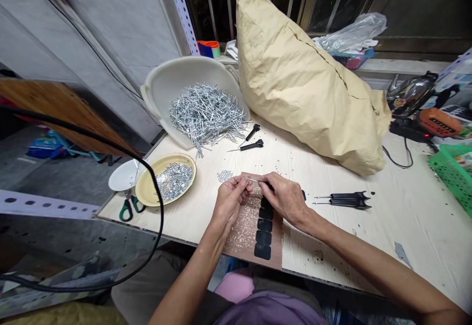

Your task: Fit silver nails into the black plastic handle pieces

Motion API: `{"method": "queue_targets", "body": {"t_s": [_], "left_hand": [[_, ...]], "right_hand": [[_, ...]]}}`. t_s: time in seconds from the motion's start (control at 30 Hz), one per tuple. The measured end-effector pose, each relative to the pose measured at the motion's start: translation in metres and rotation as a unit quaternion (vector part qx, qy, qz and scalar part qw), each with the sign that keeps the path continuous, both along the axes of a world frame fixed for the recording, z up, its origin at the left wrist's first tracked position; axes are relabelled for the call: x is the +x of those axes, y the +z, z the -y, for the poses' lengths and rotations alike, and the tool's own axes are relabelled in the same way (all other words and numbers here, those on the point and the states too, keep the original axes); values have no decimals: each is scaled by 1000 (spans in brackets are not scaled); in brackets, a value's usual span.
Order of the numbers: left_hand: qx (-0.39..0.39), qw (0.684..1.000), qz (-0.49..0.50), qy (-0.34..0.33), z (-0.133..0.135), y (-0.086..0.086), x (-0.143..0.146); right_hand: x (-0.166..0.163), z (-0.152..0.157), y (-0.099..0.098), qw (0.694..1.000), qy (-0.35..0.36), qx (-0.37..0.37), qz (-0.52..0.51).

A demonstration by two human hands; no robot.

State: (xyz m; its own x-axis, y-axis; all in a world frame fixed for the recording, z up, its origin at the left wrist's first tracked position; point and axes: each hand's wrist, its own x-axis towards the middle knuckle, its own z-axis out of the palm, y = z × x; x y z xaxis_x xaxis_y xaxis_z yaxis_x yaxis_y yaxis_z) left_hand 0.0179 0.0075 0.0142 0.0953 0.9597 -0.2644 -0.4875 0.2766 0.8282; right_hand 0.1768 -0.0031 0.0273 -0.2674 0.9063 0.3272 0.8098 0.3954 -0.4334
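Note:
My left hand (233,192) is closed in a pinch at one end of a thin metal pin (253,180). My right hand (283,194) is closed around a black piece at the pin's other end, mostly hidden by the fingers. Both hands are over a brown board (241,234) with a row of black squares (263,238) on it. Just beyond my left hand lies a small pile of metal washers (224,175). To the right are black pieces with metal pins (348,199); two more black pieces (252,145) lie farther back.
A white plastic scoop basket (157,81) holds many metal pins (208,111). At left are a yellow bowl (142,192) of washers, green-handled scissors (127,211) and a white dish (120,176). A big paper sack (302,79) leans behind; a green basket (448,175) stands right. A black cable (157,182) crosses the left.

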Motion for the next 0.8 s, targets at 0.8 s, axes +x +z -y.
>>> {"method": "queue_targets", "body": {"t_s": [0.8], "left_hand": [[35, 997, -8, 68, 4, -2, 8]], "right_hand": [[-5, 9, 3, 999, -11, -27, 24]]}}
